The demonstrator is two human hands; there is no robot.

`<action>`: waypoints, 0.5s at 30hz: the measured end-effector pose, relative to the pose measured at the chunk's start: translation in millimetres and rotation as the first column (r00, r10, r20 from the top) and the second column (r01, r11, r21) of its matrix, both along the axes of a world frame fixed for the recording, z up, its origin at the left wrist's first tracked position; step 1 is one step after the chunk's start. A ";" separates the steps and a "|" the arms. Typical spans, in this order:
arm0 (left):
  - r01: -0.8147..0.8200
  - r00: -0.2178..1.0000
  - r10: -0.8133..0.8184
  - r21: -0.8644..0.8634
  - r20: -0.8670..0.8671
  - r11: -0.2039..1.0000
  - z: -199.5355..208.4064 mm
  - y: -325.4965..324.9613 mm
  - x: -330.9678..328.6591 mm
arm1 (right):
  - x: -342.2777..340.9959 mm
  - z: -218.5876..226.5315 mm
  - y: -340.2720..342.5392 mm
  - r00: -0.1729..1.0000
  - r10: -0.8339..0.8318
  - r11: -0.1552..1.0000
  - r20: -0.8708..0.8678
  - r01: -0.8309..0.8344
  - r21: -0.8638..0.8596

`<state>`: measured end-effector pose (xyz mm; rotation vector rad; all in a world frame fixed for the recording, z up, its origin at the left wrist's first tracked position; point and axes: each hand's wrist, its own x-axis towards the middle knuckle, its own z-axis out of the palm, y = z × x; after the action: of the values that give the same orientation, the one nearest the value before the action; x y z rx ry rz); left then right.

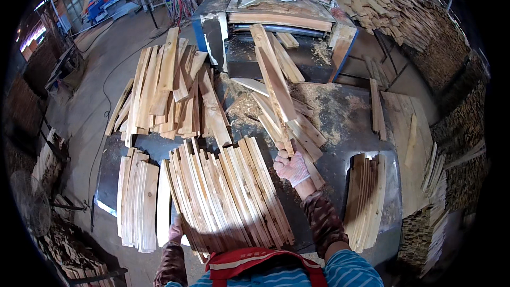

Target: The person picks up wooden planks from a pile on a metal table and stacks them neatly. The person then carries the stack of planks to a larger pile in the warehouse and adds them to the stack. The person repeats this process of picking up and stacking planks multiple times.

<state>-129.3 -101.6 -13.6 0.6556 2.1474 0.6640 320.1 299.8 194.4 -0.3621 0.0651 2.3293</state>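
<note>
My right grip (291, 166) clenches a long slat (275, 82), left grip (176, 232) steadies the bundle (228, 196); slat's far end could snag w/ loose boards (170, 93).

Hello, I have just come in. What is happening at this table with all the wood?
A person stands at a dusty metal table covered with wooden slats. The gloved right hand grips the near end of a long slat, lifting it toward the grey machine behind the table. The left hand rests at the lower edge of a big stack of slats in front of the body. More piles lie around.
</note>
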 end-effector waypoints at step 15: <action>-0.326 0.802 0.142 -0.225 -0.581 0.918 114.4 85.8 8.2 | 19.1 -17.7 -24.8 0.998 0.067 0.993 -0.021 -0.065 0.095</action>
<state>-121.1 -15.8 100.8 0.4345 2.8403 0.2452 339.1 275.0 176.7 -0.2922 -0.0455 2.3925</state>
